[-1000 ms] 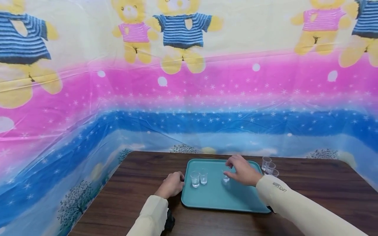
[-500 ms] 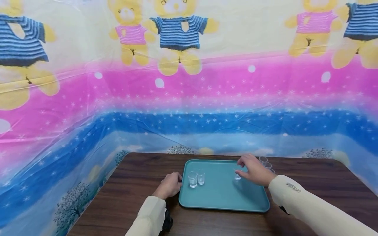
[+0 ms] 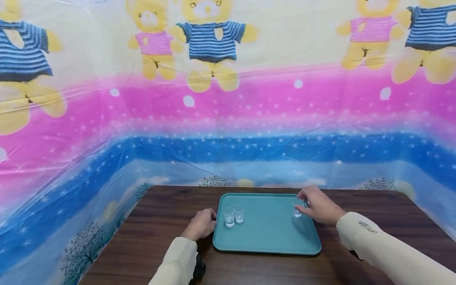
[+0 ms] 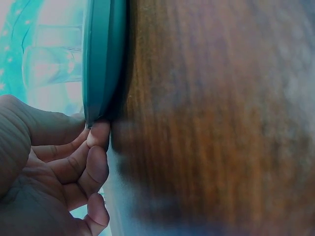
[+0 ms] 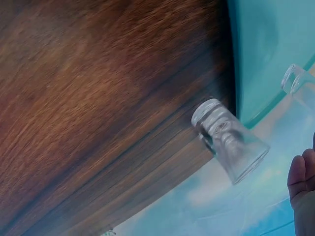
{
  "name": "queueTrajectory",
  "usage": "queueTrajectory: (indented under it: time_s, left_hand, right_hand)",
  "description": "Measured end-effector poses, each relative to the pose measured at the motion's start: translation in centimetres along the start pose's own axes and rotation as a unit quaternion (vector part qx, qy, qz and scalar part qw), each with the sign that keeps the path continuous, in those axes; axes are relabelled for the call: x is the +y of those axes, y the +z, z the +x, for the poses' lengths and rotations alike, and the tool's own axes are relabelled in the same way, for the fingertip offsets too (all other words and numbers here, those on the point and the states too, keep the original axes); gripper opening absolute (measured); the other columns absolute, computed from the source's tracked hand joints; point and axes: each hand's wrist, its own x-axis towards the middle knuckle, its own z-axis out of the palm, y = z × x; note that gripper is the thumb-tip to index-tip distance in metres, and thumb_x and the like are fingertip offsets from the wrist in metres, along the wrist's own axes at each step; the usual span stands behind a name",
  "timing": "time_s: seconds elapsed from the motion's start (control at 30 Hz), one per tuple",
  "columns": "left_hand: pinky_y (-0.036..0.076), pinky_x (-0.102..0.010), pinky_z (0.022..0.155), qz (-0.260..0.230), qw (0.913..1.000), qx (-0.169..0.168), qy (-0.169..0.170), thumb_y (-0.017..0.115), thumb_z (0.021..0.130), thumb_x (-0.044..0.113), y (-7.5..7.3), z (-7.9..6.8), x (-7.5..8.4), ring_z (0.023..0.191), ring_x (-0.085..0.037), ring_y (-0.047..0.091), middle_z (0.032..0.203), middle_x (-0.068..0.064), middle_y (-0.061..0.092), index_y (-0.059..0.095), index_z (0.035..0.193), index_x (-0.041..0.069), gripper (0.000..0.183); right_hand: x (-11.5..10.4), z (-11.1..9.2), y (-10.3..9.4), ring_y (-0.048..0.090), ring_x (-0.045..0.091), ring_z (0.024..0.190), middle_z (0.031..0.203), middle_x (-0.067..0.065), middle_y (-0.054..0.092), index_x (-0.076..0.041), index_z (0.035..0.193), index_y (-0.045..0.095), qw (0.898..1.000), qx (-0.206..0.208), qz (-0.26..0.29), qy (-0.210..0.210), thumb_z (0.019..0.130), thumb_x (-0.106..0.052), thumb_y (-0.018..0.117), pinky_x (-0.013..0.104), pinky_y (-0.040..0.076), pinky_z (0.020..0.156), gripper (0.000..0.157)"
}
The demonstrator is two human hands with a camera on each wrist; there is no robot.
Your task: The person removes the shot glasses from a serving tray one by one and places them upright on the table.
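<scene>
My left hand (image 3: 202, 223) pinches the left edge of a teal tray (image 3: 267, 241), thumb at the rim and a fingertip under it in the left wrist view. Over the tray's right end, my right hand (image 3: 322, 206) holds a small clear shot glass (image 3: 297, 213) between thumb and fingers. Its base shows close over the tray. Two more shot glasses stand upright side by side near the tray's left end, the front glass (image 3: 229, 217) and the rear glass (image 3: 239, 214), each with clear liquid low inside.
In the right wrist view, shot glasses (image 5: 229, 140) overlap on the dark wooden table (image 5: 108, 98), just outside the tray's right edge. The right hand hides them in the head view. A patterned cloth backdrop (image 3: 213, 148) stands behind the table.
My right hand has carried the shot glass rightward across the tray to its right end, now covering the glasses outside the tray in the head view. My left hand has kept its hold.
</scene>
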Motion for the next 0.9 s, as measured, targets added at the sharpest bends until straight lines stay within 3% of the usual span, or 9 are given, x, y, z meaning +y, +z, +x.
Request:
queueTrajectory:
  time_s: [0.13,0.47,0.9]
  left_hand:
    - [0.032,-0.059,0.096,0.0,1.0,0.002,0.004,0.06,0.093,0.01,0.0,0.0,-0.1,0.103,-0.035,0.056,0.104,-0.013,0.061,0.061,0.111,0.0,0.021]
    - [0.035,-0.058,0.094,0.003,0.9999,0.002,0.01,0.06,0.093,0.01,0.0,0.1,0.0,0.099,-0.033,0.056,0.101,-0.012,0.062,0.062,0.11,0.0,0.02]
    - [0.031,-0.061,0.096,0.005,0.9999,0.001,0.009,0.059,0.093,0.01,-0.1,0.1,0.0,0.1,-0.033,0.056,0.101,-0.012,0.061,0.062,0.109,0.0,0.019]
  right_hand:
    - [0.2,-0.3,-0.4,0.049,0.018,0.083,0.092,0.001,0.052,-0.009,0.1,0.06,1.0,0.0,0.0,-0.001,0.086,-0.024,0.071,0.035,0.044,0.067,0.023]
    - [1.7,-1.7,-1.4,0.047,0.015,0.08,0.091,0.002,0.053,-0.011,0.094,0.059,1.0,0.009,0.008,0.01,0.084,-0.02,0.071,0.036,0.044,0.067,0.018]
    - [3.6,-3.6,-2.3,0.049,0.014,0.074,0.087,0.002,0.054,-0.007,0.096,0.062,0.999,0.009,0.007,0.044,0.081,-0.02,0.072,0.034,0.045,0.063,0.022]
